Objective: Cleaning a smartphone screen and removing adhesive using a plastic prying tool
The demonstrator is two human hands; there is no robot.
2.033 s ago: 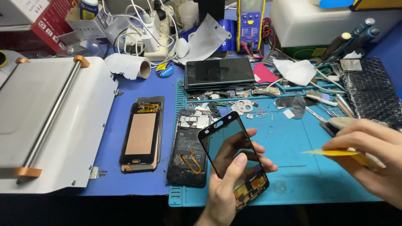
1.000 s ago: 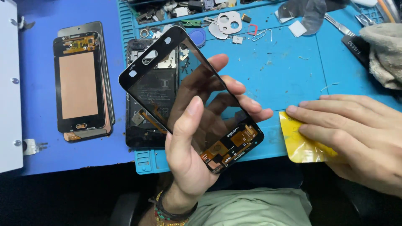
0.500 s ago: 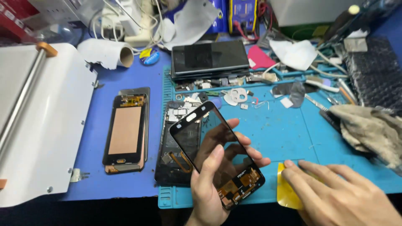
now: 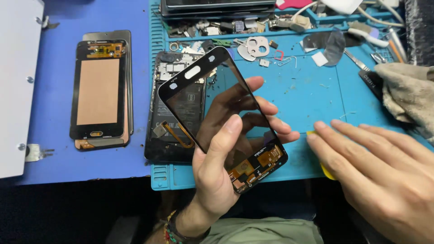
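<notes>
The left hand (image 4: pixel 221 176) grips a black glass panel (image 4: pixel 221 117), thumb pressed on its front face, the other fingers (image 4: pixel 266 108) curled behind and showing through the clear glass. The panel tilts, its top pointing to 11 o'clock, and is held above the teal mat (image 4: pixel 307 90); orange flex parts sit at its lower end.

The right hand (image 4: pixel 379 171), at 3 o'clock from the panel, lies flat and spread, palm down, fingertips pointing to 10 o'clock. Under it a yellow card (image 4: pixel 326 171) peeks out, pressed against the mat; the hand closes on nothing.

Behind the panel, at 9 o'clock, an opened phone body (image 4: pixel 174 122) lies on the mat's left edge. Further toward 9 o'clock, a display unit (image 4: pixel 99 90) with a copper-coloured back rests on the blue surface (image 4: pixel 54 167). At 12 o'clock lie small screws and metal brackets (image 4: pixel 253 47). At 2 o'clock a grey cloth (image 4: pixel 407 90) lies near the tweezers (image 4: pixel 357 61).
</notes>
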